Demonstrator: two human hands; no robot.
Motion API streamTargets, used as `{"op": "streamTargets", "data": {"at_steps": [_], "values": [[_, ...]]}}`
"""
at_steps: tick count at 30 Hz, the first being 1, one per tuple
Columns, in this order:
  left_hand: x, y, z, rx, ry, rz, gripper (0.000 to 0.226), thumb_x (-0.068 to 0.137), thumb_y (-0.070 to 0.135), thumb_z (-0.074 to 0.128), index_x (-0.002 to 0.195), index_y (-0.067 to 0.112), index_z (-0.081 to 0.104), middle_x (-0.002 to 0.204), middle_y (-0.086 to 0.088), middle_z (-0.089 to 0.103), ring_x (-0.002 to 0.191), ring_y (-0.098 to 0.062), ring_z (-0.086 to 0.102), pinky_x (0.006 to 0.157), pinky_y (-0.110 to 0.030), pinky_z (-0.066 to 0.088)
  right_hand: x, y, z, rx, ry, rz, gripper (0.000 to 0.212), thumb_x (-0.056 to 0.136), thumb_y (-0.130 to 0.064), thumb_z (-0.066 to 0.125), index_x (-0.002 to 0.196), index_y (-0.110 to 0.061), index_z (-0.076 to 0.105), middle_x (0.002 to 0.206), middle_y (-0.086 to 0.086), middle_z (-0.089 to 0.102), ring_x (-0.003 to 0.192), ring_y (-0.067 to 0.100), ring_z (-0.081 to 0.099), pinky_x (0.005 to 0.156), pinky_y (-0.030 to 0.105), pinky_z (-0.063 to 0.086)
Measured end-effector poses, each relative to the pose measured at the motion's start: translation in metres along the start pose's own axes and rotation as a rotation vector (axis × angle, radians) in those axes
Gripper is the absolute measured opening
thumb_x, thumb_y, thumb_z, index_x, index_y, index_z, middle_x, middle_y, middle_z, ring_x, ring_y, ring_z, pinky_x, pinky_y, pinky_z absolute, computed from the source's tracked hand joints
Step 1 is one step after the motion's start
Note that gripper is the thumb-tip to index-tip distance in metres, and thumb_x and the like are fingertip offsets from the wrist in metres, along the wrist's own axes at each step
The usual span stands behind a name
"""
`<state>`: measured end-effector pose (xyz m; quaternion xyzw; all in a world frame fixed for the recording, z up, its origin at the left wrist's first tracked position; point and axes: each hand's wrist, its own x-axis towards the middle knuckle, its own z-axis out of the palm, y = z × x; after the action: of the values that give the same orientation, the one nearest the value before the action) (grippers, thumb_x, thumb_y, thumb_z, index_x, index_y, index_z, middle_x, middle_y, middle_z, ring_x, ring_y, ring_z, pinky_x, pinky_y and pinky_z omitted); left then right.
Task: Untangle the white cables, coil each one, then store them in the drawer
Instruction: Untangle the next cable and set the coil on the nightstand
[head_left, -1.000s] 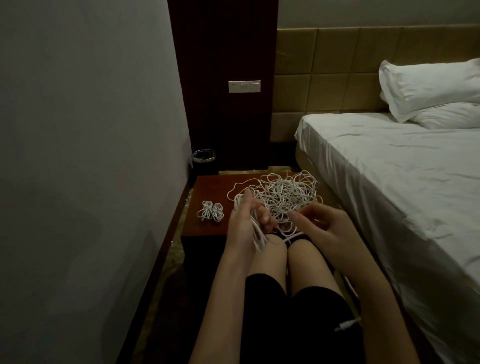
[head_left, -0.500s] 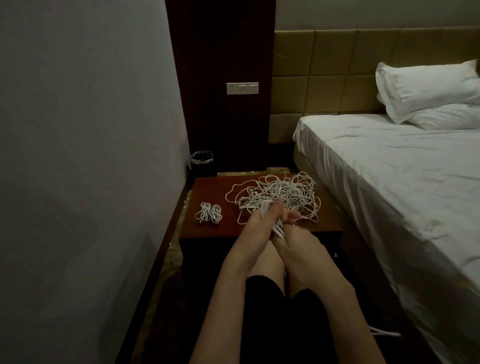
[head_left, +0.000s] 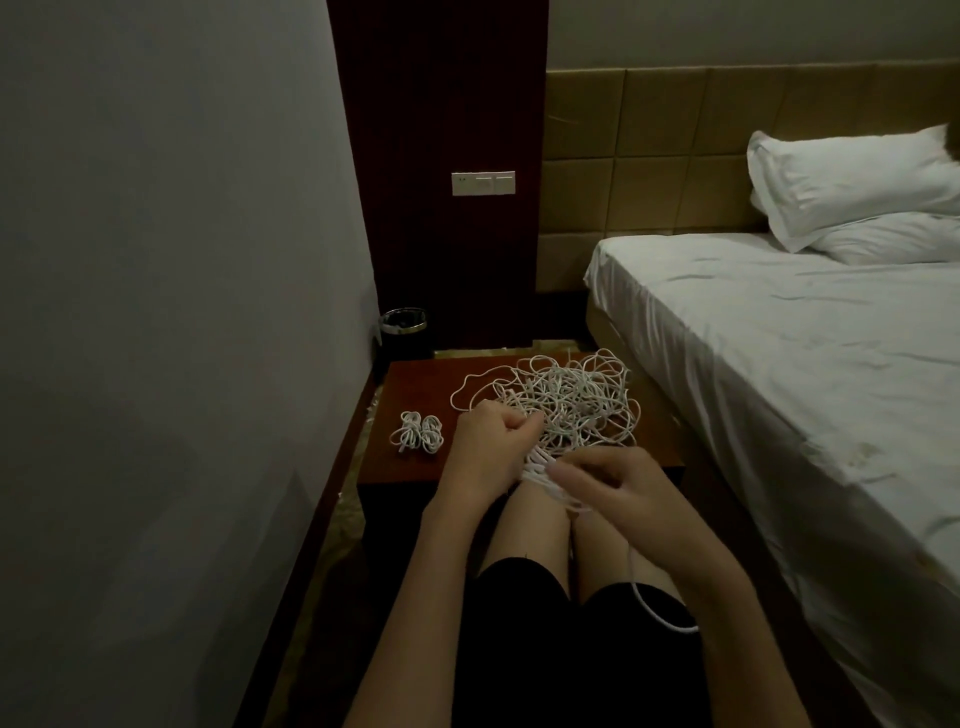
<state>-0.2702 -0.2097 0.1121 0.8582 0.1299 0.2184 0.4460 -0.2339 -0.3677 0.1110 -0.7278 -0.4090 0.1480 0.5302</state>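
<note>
My left hand (head_left: 491, 447) clutches the coil (head_left: 540, 467); right hand (head_left: 613, 483) pinches its strand, so I'd wrap snugly, feeding slack from the tangle (head_left: 566, 402).

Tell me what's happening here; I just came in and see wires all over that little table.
A person seated by the bed is sorting white cables. The left hand grips a bunch of strands pulled from the tangled pile on the wooden nightstand, and the right hand holds the same bunch nearer the knees. One coiled bundle already lies on the nightstand's left side. Most cables are still tangled.
</note>
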Motion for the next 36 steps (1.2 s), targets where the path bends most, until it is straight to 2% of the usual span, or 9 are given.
{"op": "streamTargets", "data": {"at_steps": [3, 6, 11, 14, 17, 21, 26, 31, 36], "values": [[0.002, 0.003, 0.0, -0.217, 0.105, -0.008, 0.049, 0.096, 0.023, 0.057, 0.052, 0.008, 0.044, 0.045, -0.002, 0.035, 0.046, -0.02, 0.034, 0.05, -0.026, 0.032, 0.001, 0.009, -0.008, 0.085, 0.224, 0.01, 0.053, 0.093, -0.035, 0.053, 0.07, 0.012, 0.062, 0.051, 0.011, 0.043, 0.046, 0.012, 0.035, 0.049, 0.018, 0.03], [0.006, 0.016, 0.005, -0.329, 0.238, 0.041, 0.052, 0.097, 0.022, 0.055, 0.05, 0.004, 0.042, 0.045, -0.013, 0.038, 0.046, -0.031, 0.036, 0.047, -0.026, 0.032, 0.009, 0.019, 0.006, -0.071, 0.372, 0.07, 0.048, 0.099, -0.019, 0.05, 0.053, -0.007, 0.052, 0.045, 0.001, 0.043, 0.044, 0.005, 0.034, 0.051, 0.026, 0.026], [0.022, 0.008, 0.013, -0.099, 0.429, 0.171, 0.053, 0.099, 0.022, 0.052, 0.049, 0.005, 0.045, 0.045, -0.014, 0.042, 0.04, -0.016, 0.034, 0.045, -0.03, 0.027, 0.011, -0.003, 0.035, -0.309, 0.117, 0.118, 0.043, 0.102, -0.021, 0.04, 0.059, -0.017, 0.047, 0.054, -0.005, 0.044, 0.05, 0.006, 0.039, 0.056, 0.028, 0.031], [0.025, -0.009, 0.011, 0.011, 0.364, 0.197, 0.053, 0.1, 0.023, 0.051, 0.048, 0.014, 0.042, 0.041, 0.003, 0.037, 0.041, -0.015, 0.035, 0.047, -0.029, 0.027, 0.003, -0.022, 0.021, -0.345, 0.084, 0.009, 0.038, 0.102, -0.027, 0.043, 0.067, -0.017, 0.055, 0.056, -0.007, 0.047, 0.052, 0.005, 0.042, 0.055, 0.02, 0.033], [0.018, -0.01, 0.014, 0.011, 0.216, 0.268, 0.05, 0.099, 0.023, 0.052, 0.051, 0.01, 0.049, 0.044, 0.005, 0.041, 0.043, -0.012, 0.038, 0.049, -0.03, 0.031, -0.005, -0.024, 0.005, -0.282, 0.271, -0.135, 0.032, 0.096, -0.027, 0.052, 0.066, -0.022, 0.058, 0.055, -0.012, 0.055, 0.05, 0.006, 0.047, 0.052, 0.018, 0.037], [0.005, 0.008, 0.023, -0.194, 0.015, 0.31, 0.053, 0.098, 0.019, 0.056, 0.047, 0.022, 0.042, 0.042, 0.008, 0.036, 0.038, -0.006, 0.032, 0.048, -0.016, 0.03, 0.0, -0.007, -0.013, -0.009, 0.45, -0.112, 0.037, 0.089, -0.033, 0.052, 0.076, -0.002, 0.066, 0.064, 0.011, 0.061, 0.054, 0.017, 0.056, 0.051, 0.024, 0.045], [0.003, 0.025, 0.044, -0.505, 0.103, 0.145, 0.053, 0.099, 0.015, 0.053, 0.047, 0.022, 0.048, 0.037, 0.01, 0.041, 0.034, -0.005, 0.037, 0.044, -0.021, 0.034, 0.01, 0.013, 0.008, 0.17, 0.421, 0.059, 0.039, 0.094, 0.003, 0.048, 0.061, -0.017, 0.056, 0.048, -0.009, 0.056, 0.043, -0.004, 0.048, 0.046, 0.012, 0.037], [0.02, 0.001, 0.033, -0.233, 0.377, 0.141, 0.055, 0.099, 0.02, 0.053, 0.046, 0.017, 0.038, 0.04, 0.006, 0.034, 0.039, -0.01, 0.029, 0.046, -0.029, 0.028, 0.016, 0.017, 0.023, -0.239, 0.259, 0.071, 0.048, 0.101, -0.021, 0.042, 0.054, -0.011, 0.039, 0.046, -0.003, 0.036, 0.042, 0.008, 0.029, 0.05, 0.029, 0.024], [0.025, -0.009, 0.019, 0.044, 0.276, 0.273, 0.049, 0.099, 0.023, 0.051, 0.05, 0.022, 0.044, 0.044, 0.009, 0.041, 0.04, -0.011, 0.039, 0.046, -0.032, 0.036, 0.004, -0.016, 0.018, -0.318, 0.262, -0.133, 0.042, 0.099, -0.026, 0.047, 0.058, -0.02, 0.048, 0.049, -0.007, 0.041, 0.047, 0.009, 0.038, 0.05, 0.02, 0.03]]}}
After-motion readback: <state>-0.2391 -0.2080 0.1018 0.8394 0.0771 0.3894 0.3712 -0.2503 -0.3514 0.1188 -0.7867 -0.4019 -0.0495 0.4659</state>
